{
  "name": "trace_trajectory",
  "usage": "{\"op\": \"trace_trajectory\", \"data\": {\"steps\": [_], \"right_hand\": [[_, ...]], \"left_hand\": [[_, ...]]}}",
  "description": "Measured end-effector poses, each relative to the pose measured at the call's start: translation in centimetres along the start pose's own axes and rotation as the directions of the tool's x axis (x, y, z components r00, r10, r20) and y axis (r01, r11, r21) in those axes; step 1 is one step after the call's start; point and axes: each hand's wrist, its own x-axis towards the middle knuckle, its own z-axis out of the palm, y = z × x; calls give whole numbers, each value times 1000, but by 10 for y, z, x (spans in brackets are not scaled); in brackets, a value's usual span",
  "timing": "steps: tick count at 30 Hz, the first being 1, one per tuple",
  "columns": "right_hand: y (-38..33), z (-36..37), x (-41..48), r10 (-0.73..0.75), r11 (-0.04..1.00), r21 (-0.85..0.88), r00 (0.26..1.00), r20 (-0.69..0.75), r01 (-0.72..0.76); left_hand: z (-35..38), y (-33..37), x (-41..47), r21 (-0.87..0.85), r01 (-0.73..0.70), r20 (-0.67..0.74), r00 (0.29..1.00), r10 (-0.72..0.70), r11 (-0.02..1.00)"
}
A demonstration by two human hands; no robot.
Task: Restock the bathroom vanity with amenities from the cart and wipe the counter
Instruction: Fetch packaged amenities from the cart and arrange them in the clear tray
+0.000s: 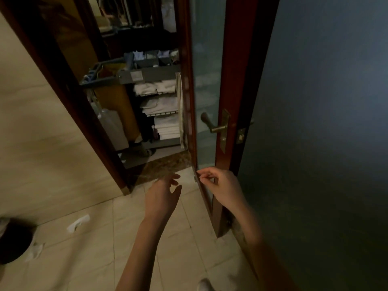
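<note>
Faces the cart (150, 76) straight ahead, nearer the open, empty left hand (163, 193) than the right hand (220, 185), curled at the door (228, 80) edge, hold unclear.

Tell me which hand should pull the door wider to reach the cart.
Right. The right hand is at the edge of the door, fingers curled beside it; grip unclear. The left hand hangs open over the floor, off the door.

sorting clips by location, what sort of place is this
Probably a hotel bathroom doorway: a housekeeping cart with shelves of folded white towels stands beyond the opening beside the frosted-glass door, and the tiled floor is pale.
</note>
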Motion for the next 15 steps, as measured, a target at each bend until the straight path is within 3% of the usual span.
{"op": "trace_trajectory", "data": {"steps": [15], "right_hand": [[41,39,74,6,996,91,991,131,-18]], "left_hand": [[22,-16,55,57,114,28,993,-116,992]]}}
